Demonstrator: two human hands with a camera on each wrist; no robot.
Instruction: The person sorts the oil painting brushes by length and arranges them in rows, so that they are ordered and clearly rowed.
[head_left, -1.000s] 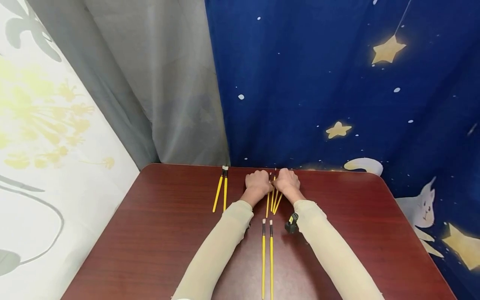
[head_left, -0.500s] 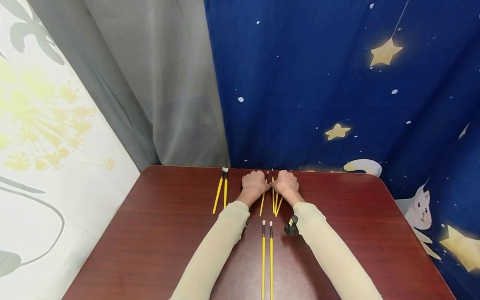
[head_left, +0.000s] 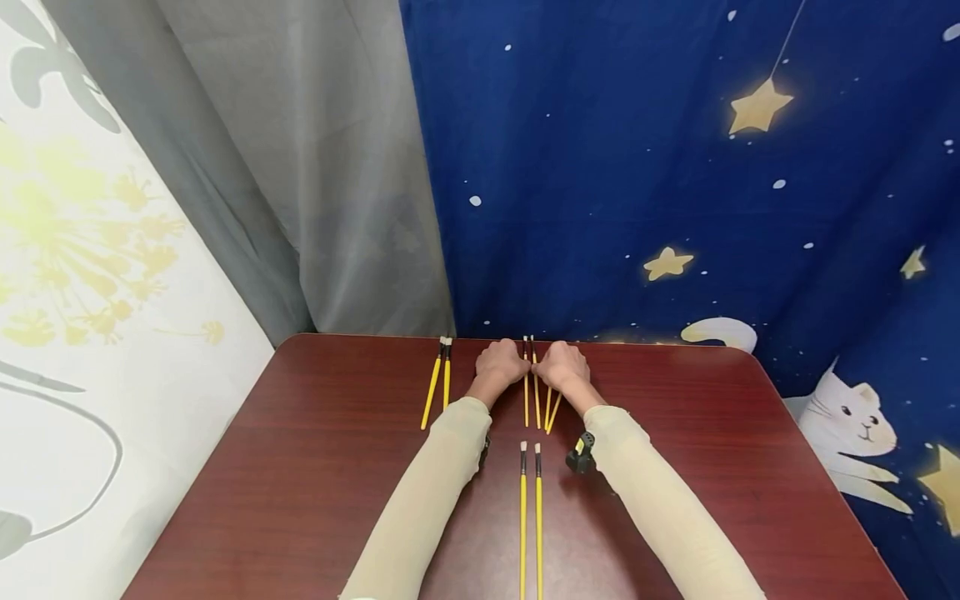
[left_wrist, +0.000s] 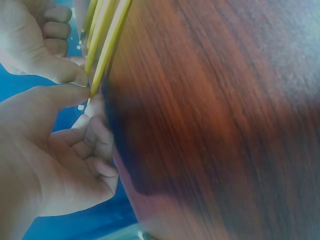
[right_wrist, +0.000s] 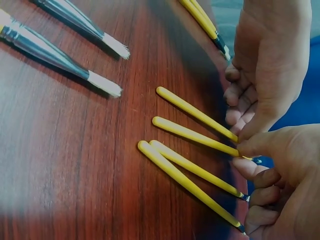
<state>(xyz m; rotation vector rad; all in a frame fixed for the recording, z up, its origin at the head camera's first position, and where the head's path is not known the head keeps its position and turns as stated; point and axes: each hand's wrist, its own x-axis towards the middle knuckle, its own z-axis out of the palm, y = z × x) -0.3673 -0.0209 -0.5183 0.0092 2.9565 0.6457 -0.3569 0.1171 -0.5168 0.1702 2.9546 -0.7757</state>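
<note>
Near the far edge of the table, my left hand (head_left: 501, 362) pinches a thin yellow-handled paintbrush (head_left: 527, 404) between thumb and forefinger. Just right of it, my right hand (head_left: 562, 367) pinches a second paintbrush (right_wrist: 192, 135) by its front part, and the two thumbs nearly meet. Both handles lie almost parallel, pointing back toward me. Two more yellow paintbrushes (right_wrist: 187, 184) lie under and beside the right hand, their handle ends close together. In the left wrist view, the left hand (left_wrist: 65, 150) sits below the right hand (left_wrist: 35, 42), partly past the table edge.
Two paintbrushes (head_left: 446, 375) lie at the far left edge, bristles outward. Another pair of larger, flat-bristled paintbrushes (head_left: 538, 517) lies parallel at the table's front middle. A blue starry curtain (head_left: 570, 208) and a grey curtain (head_left: 360, 208) hang behind the dark red table (head_left: 300, 483).
Both hands have shifted slightly left with their paintbrushes. The right hand's brush has come away from the two beside it and now stands closer alongside the left hand's brush.
</note>
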